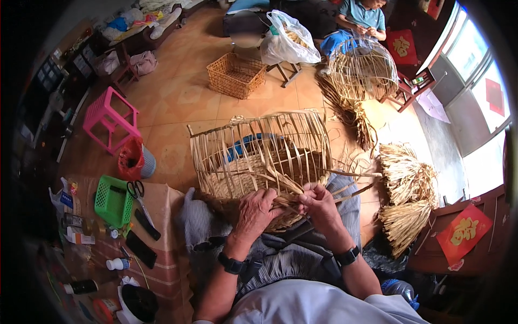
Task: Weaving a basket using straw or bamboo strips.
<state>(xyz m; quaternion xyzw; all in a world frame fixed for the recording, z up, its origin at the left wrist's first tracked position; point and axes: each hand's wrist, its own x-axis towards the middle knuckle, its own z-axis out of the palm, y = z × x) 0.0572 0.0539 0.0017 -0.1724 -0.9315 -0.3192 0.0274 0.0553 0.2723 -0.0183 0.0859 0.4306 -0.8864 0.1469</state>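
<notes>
Tablecloth (171, 256), brown and striped, spreads at the person's left under a green plastic basket (120, 219) and scissors (142, 201); beyond it stand a pink stool (97, 109) and a red-lined bin (148, 163); in the middle, a half-woven basket (240, 176) rests tilted at the person's lap, upright ribs standing open; the left hand (258, 209) lies at its near edge, fingers curled, though I cannot tell whether they grip; just beside it, the right hand (319, 206) pinches pale strips (285, 182) between thumb and forefinger; farther off, a co-worker (360, 17) sits behind another ribbed basket (367, 67); rightmost, dried straw bundles (404, 175) lie on the floor.
</notes>
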